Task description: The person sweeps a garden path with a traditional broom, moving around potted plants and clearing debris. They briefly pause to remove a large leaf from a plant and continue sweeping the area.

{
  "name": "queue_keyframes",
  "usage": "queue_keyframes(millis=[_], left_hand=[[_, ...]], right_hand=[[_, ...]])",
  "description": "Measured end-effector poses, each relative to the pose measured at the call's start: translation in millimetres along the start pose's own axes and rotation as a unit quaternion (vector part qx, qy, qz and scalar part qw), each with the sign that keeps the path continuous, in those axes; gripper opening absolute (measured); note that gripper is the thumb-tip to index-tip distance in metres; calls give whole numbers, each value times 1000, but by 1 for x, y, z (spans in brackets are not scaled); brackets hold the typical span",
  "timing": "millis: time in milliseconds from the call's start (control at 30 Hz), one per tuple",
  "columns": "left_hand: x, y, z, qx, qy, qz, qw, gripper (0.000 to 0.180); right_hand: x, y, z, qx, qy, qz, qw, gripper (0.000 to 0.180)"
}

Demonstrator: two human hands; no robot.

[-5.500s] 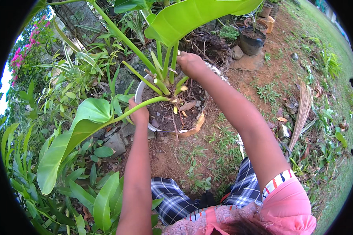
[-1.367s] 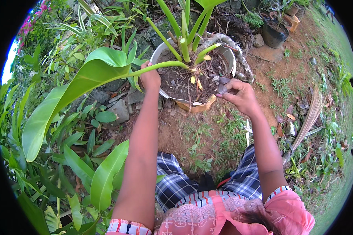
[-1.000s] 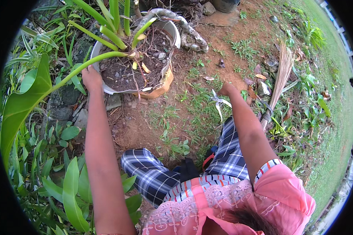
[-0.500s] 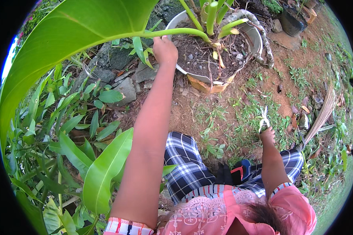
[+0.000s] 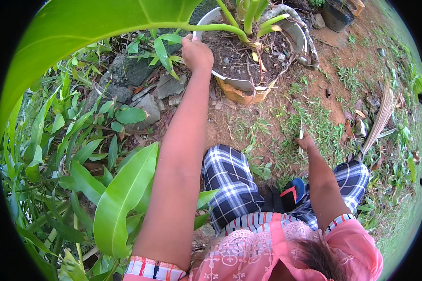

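Note:
My left hand (image 5: 197, 54) is closed at the left edge of a large white-rimmed pot (image 5: 239, 85), its fingertips against the rim just below a thick green leaf stalk. In the pot's dark soil grows a plant (image 5: 252, 21) with several thick stalks, some of them cut short. One stalk carries a huge green leaf (image 5: 94, 28) that arches over my left hand. Low over the grass, my right hand (image 5: 306, 142) is closed around a pair of scissors (image 5: 301, 125), seen nearly edge-on with its thin blades pointing away from me.
Dense leafy plants (image 5: 86, 178) fill the left side, with grey stones (image 5: 147, 110) behind them. A dry straw-coloured bundle (image 5: 382, 117) lies on the right. Another black pot (image 5: 337, 16) stands at the far right. Weedy soil lies between my knees and the pot.
My right hand has moved left and slightly away from me, and the scissors have turned from showing spread blades to nearly edge-on. My left hand stays at the pot's rim while the view has shifted slightly.

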State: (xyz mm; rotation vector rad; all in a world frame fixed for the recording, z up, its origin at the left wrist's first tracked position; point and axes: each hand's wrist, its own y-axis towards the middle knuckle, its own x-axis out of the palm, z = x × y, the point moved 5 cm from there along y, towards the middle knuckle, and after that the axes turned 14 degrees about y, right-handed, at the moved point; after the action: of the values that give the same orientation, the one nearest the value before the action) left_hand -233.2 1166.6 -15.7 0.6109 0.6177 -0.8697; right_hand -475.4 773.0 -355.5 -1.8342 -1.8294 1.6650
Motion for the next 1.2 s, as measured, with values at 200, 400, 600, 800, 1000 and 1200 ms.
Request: queue_keyframes(millis=[200,400,600,800,1000,1200], left_hand=[[-1,2,-1,-3,1,-3,1000,22],[-2,2,2,-1,17,-4,1000,23],[4,2,-8,-32,-35,-9,999,24],[15,32,-64,-115,-115,-12,987,31],[62,109,-104,431,477,-211,737,27],[86,127,-146,372,650,-195,633,38]], right_hand=[[55,-21,-28,-9,199,49,979,52],[86,-81,-97,39,186,218,957,41],[162,-102,-216,253,784,7,567,28],[208,-139,-306,231,687,-68,686,26],[225,-123,-326,118,579,-159,791,37],[180,-119,-332,-213,367,-49,904,39]])
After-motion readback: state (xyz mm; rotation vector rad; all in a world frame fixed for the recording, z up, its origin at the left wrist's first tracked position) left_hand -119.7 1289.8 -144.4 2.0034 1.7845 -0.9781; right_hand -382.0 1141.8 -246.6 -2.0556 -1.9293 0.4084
